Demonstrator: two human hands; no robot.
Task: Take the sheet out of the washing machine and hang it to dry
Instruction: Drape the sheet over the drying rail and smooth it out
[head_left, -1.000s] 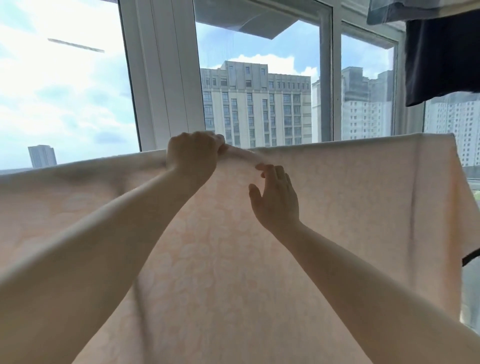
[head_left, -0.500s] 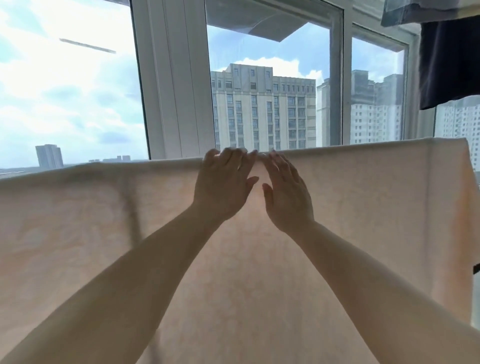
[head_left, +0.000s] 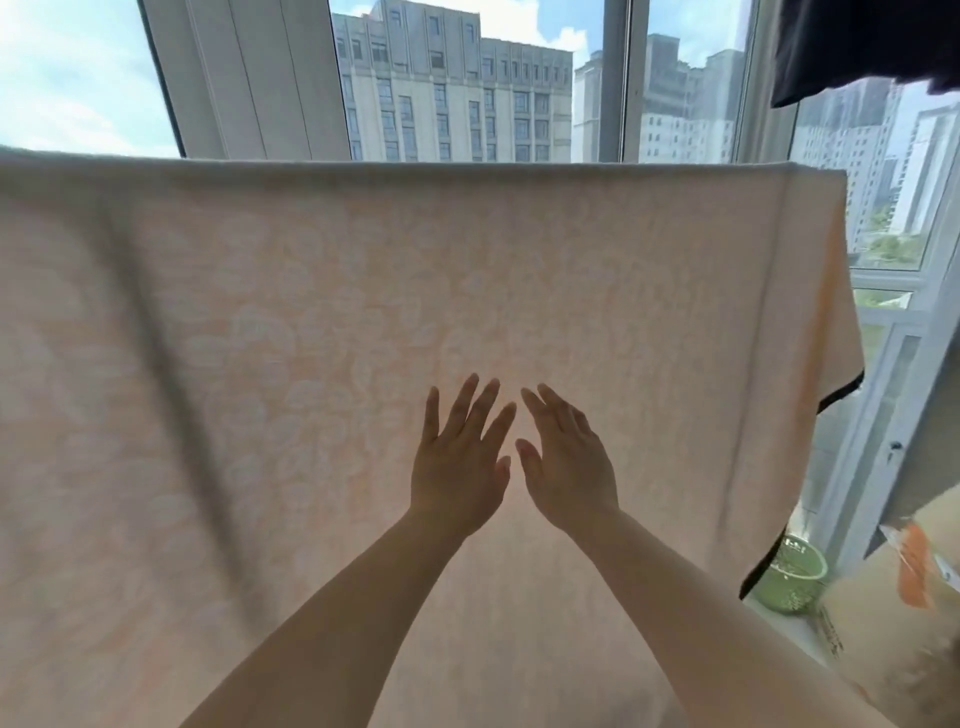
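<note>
A pale peach sheet (head_left: 260, 338) with a faint white pattern hangs in front of the window, draped over a straight top edge that spans almost the whole view. Its right side falls in a fold. My left hand (head_left: 457, 457) and my right hand (head_left: 569, 465) lie side by side against the middle of the hanging cloth, fingers spread and pointing up. Neither hand holds anything. Whatever the sheet hangs on is hidden under the cloth. The washing machine is out of sight.
White window frames (head_left: 260, 78) and tall buildings stand behind the sheet. A dark garment (head_left: 857, 47) hangs at the top right. A green pot (head_left: 792, 577) sits on the sill at the lower right, beside an orange-and-beige bag (head_left: 893, 613).
My left hand has let go of the sheet's top edge. Both hands have slid down from that edge to the middle of the cloth, flat and open. The view has tilted downward.
</note>
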